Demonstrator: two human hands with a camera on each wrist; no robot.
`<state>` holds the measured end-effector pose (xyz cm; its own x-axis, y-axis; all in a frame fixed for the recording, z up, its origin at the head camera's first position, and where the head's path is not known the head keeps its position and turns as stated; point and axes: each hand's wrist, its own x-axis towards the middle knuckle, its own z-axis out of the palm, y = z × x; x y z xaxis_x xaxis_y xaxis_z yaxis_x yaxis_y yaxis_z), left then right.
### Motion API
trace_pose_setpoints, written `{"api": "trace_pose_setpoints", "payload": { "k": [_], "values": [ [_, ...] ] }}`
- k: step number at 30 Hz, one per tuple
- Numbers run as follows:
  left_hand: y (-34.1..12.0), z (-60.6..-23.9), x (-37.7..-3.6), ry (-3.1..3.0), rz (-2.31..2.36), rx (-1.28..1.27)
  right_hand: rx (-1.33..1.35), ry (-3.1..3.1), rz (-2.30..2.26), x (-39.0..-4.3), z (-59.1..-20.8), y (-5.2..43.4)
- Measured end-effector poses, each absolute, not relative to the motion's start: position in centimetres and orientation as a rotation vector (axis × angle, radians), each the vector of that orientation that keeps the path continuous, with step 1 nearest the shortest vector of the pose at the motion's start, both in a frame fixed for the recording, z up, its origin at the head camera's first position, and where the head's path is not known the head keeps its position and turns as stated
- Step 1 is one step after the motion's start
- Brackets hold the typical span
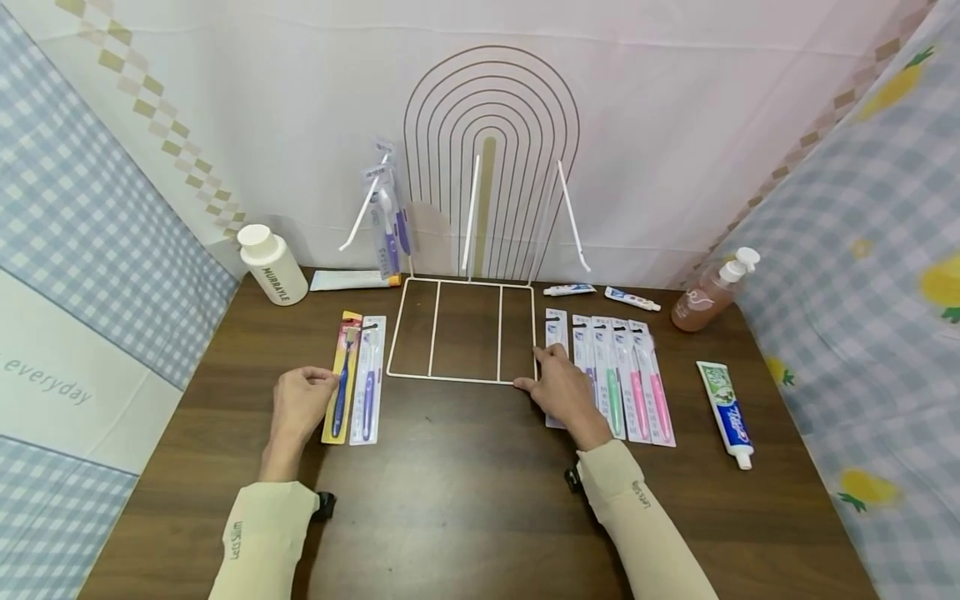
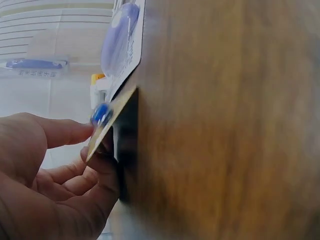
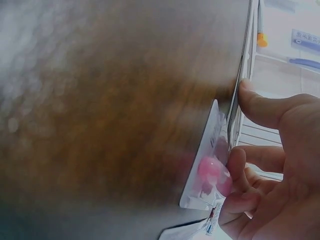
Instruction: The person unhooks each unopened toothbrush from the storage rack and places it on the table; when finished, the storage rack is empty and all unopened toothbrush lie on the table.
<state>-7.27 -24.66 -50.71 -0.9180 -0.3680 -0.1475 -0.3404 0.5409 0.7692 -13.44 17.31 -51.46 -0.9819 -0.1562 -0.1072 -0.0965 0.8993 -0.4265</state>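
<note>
My left hand [image 1: 300, 404] pinches the left edge of a toothbrush in a yellow pack [image 1: 341, 400] between thumb and fingers. In the left wrist view this yellow pack [image 2: 116, 112] is tilted, one edge raised off the table. A purple toothbrush in a white pack [image 1: 368, 383] lies just right of it. My right hand [image 1: 566, 387] grips the near right corner of a white wire rack [image 1: 461, 380], thumb at the front wire and fingers by the side wire. Beneath and beside that hand lies a row of packed toothbrushes [image 1: 641, 383], with purple, green and pink handles. Two packs hang on the rack's left hook [image 1: 358, 218].
At the back left stand a white bottle [image 1: 276, 271] and a flat white tube [image 1: 352, 280]. Two small toothpaste tubes [image 1: 632, 299] lie behind the row. A pump bottle [image 1: 705, 300] and a large toothpaste tube [image 1: 725, 412] are at the right. Curtains enclose the table.
</note>
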Motion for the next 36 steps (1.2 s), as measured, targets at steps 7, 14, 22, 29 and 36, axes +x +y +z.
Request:
{"api": "trace_pose_setpoints", "payload": {
  "k": [7,14,22,29,36],
  "values": [
    [-24.3,-49.4,-6.5,-2.831,-1.378,0.582,-0.203,2.921,-0.613,-13.1,-50.9,17.2],
    [-25.5,-50.7,-6.7,-2.885,-1.373,0.488,-0.199,2.925,-0.614,-13.6,-51.8,17.4],
    [-24.8,-49.3,-5.9,-2.885,-1.415,0.447,-0.181,2.913,-0.615,-13.3,-51.0,17.2],
    [-24.3,-49.2,-7.1,-2.877,-1.411,0.389,-0.167,2.93,-0.571,-12.7,-50.2,17.0],
    [-21.5,-47.0,-10.9,-2.685,-1.374,0.345,-0.212,2.942,-0.644,-13.9,-52.8,17.8]
  ]
}}
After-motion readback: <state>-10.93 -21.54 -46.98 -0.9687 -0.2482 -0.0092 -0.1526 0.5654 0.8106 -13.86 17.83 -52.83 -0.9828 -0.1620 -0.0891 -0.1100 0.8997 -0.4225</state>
